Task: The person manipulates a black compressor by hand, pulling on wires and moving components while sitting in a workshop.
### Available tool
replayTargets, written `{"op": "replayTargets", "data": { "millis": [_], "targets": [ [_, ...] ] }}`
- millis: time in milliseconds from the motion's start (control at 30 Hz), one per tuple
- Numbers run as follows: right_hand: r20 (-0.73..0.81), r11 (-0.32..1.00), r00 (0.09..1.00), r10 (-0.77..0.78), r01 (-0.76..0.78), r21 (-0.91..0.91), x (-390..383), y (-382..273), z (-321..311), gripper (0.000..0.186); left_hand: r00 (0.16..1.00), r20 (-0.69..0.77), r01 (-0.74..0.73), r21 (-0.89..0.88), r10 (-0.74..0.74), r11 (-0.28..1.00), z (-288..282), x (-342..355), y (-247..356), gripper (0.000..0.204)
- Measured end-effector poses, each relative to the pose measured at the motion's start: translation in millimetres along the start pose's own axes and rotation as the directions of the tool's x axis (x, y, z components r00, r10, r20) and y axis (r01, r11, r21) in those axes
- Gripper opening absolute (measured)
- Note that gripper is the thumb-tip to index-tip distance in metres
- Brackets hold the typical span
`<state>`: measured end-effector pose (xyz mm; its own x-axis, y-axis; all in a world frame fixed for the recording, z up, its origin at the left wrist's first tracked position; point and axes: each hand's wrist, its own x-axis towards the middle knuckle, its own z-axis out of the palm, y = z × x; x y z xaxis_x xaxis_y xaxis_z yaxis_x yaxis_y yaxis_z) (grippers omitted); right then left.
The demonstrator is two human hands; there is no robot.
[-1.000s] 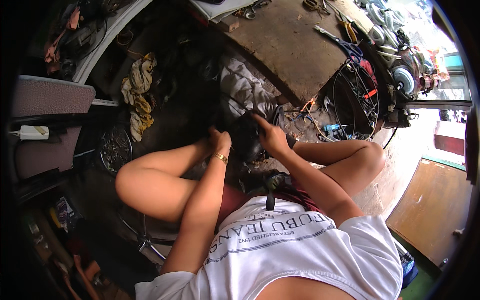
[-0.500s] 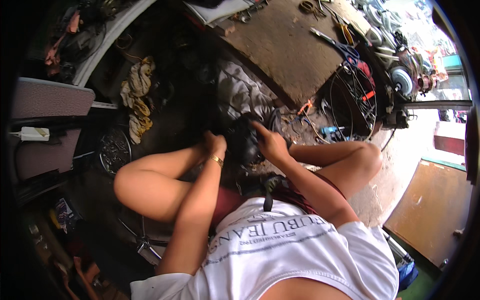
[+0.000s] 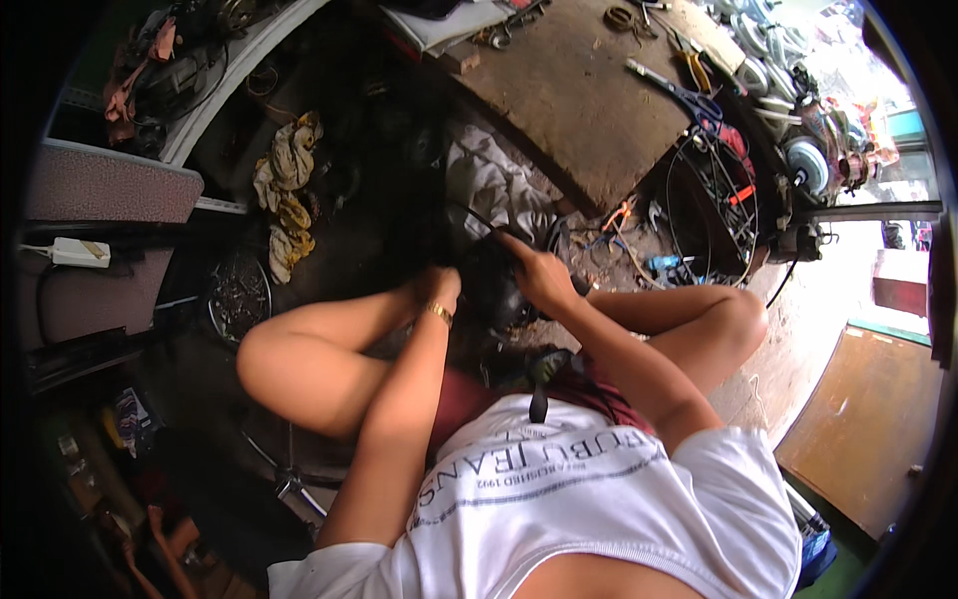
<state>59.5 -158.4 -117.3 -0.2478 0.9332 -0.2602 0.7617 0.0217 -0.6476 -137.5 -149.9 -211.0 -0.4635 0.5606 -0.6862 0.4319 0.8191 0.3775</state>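
Between my crossed legs sits a rounded, glossy black object (image 3: pixel 504 299); its kind is hard to make out in the shadow. My right hand (image 3: pixel 545 282) is closed at its upper right side, fingers curled. A thin dark cord or rod (image 3: pixel 473 217) sticks out from those fingers toward the upper left. At the object's left edge is my left hand (image 3: pixel 442 289), a gold watch (image 3: pixel 439 312) on its wrist. Darkness hides the fingers of that hand, so its grip cannot be read.
Ahead lies a worn wooden board (image 3: pixel 574 100) with blue-handled scissors (image 3: pixel 684 98) and pliers on it. A grey cloth (image 3: pixel 489 175) is crumpled beside it. Wires and tools lie in a box (image 3: pixel 718 190) at right. On the left are a bowl of small parts (image 3: pixel 239 299) and a stained rag (image 3: pixel 289 170).
The thin dark cord or rod now shows beyond my right fingers, where it was not visible before. My hands stay around the black object; the whole view has shifted slightly.
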Motion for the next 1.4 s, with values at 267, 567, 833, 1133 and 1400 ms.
{"op": "replayTargets", "data": {
  "millis": [267,567,833,1133,1400],
  "targets": [
    [-0.029,0.998,0.997,-0.067,0.067,0.001,-87.3,-6.9,-61.9,0.062,0.990,-0.093,-0.120,-0.189,0.104,0.975,41.1,66.6,-90.1,0.034],
    [0.072,0.987,0.987,0.144,-0.148,0.060,-50.5,-9.5,-54.6,0.060,0.989,-0.026,-0.144,-0.270,0.143,0.952,3.9,1.1,-32.5,0.029],
    [-0.070,0.992,0.993,0.094,-0.088,0.089,0.5,24.9,-2.1,0.063,0.926,-0.212,-0.277,0.178,0.311,0.944,37.5,20.7,-36.9,0.041],
    [-0.036,0.995,0.997,0.061,-0.058,0.083,-106.7,8.4,-75.9,0.062,0.988,-0.050,-0.153,-0.270,0.145,0.951,45.9,47.1,-57.0,0.029],
    [-0.013,0.977,0.985,0.173,-0.170,0.130,-1.5,35.3,-2.6,0.063,0.995,0.072,-0.062,-0.098,0.069,0.993,43.1,66.6,-44.4,0.039]
  ]
}}
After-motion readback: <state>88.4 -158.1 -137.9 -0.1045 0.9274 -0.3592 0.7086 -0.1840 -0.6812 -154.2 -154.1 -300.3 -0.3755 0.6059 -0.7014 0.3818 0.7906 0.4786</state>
